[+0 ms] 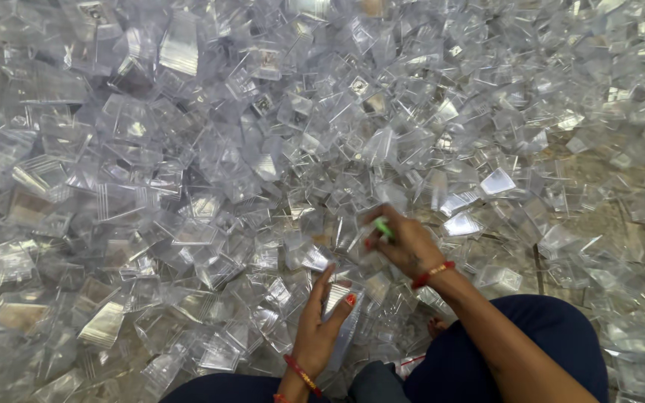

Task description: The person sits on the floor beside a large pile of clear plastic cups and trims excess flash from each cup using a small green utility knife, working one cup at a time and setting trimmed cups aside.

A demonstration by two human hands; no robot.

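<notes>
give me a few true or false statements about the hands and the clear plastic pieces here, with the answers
1. The left hand holds a clear plastic piece. True.
2. The right hand pinches a small red object. False: the small object at its fingertips is green.
3. Clear plastic pieces cover nearly the whole floor. True.
4. Both wrists are bare. False: each wrist wears a red and gold bangle.
5. The plastic pieces are stacked in neat rows. False: they lie in a loose, jumbled heap.
</notes>
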